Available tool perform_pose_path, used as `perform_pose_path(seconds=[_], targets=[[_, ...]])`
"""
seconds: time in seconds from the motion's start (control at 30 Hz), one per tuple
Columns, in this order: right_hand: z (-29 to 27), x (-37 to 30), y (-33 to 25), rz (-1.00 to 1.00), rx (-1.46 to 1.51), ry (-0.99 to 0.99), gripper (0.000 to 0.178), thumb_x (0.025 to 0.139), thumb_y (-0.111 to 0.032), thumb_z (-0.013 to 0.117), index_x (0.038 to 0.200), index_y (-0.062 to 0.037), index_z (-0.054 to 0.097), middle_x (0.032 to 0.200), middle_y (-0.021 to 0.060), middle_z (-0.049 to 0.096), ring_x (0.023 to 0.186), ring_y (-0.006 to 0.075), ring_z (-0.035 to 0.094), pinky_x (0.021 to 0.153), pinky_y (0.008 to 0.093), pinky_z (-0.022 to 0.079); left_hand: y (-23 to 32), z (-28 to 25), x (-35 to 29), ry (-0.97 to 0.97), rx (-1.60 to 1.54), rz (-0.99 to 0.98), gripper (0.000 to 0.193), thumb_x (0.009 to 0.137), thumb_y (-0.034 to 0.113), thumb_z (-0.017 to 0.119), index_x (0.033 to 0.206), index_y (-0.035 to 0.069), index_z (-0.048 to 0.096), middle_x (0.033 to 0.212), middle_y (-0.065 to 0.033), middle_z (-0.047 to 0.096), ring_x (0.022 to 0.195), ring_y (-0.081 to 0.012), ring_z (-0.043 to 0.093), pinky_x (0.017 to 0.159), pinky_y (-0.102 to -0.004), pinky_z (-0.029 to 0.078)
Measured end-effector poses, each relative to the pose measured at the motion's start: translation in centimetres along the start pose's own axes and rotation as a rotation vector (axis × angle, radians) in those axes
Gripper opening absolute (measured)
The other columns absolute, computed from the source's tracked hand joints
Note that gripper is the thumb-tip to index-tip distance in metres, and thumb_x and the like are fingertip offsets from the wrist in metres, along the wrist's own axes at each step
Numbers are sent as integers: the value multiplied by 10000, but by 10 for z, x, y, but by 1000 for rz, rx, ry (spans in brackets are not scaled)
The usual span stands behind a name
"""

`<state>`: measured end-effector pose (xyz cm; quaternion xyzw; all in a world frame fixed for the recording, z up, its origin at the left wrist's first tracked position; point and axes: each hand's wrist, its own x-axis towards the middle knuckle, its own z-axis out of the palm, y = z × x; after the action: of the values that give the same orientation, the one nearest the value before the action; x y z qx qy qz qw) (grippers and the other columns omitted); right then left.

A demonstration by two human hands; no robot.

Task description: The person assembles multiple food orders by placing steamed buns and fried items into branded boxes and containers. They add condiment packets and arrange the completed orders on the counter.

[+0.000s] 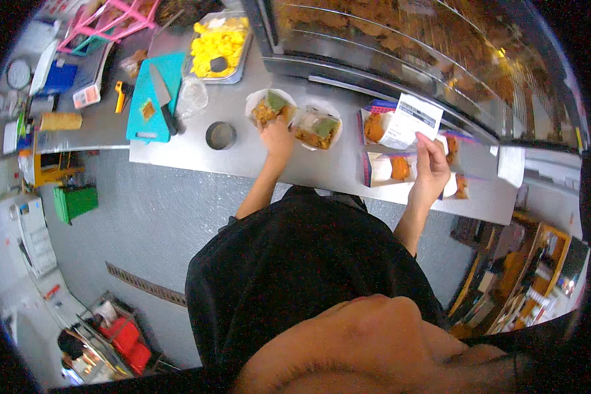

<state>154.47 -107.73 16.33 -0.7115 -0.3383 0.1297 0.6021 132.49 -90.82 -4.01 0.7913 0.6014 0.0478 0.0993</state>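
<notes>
My left hand (278,141) reaches into a round white bowl (251,102) of golden-brown fried food with a green leaf-like piece. Its fingers are bent together against the food; what they grip, if anything, is hidden. Touching distance to the right is a second bowl (338,136) with similar fried food and a green piece. My right hand (432,167) pinches a white printed label (419,119) by its lower edge, between thumb and fingers. The label hangs over several open packs of white and orange-brown food, such as the near pack (399,169).
A knife (159,85) lies on a turquoise cutting board (138,121) at the left. Nearby stand a small dark round cup (220,135), a clear plastic piece (193,97) and a tub of yellow food (220,49). A glass-fronted cabinet (381,85) borders the steel counter's far side.
</notes>
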Motion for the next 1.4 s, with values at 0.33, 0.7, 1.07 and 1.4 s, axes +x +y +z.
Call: perform_pose_path(seconds=[0.33,0.7,1.07,1.4], targets=[[-138,-26,28,149,-72,533,140,852,-41,613,960,17,682,966,62,638,903,130,573,849,265,437,37,9,8,175,136,-183,274,718,355,707,721,86,655,664,-77,664,618,-255,670,545,-373,533],[-376,-65,96,142,-175,745,161,854,-54,605,970,25,684,922,51,637,892,130,569,852,258,431,36,-33,4,346,233,-143,330,737,353,677,942,95,678,851,-146,676,782,-332,662,658,-457,525],[-558,-29,228,280,-161,507,198,814,-100,680,983,3,689,958,72,673,895,144,596,841,281,449,218,-227,-135,463,486,133,343,789,362,643,1049,142,680,748,-172,657,667,-348,649,599,-445,507],[-589,148,375,224,308,168,235,812,-43,669,1047,-41,673,1066,81,650,959,153,583,858,270,448,552,-158,-215,70,-138,637,244,768,245,704,961,96,708,621,-166,607,506,-240,583,506,-345,443]])
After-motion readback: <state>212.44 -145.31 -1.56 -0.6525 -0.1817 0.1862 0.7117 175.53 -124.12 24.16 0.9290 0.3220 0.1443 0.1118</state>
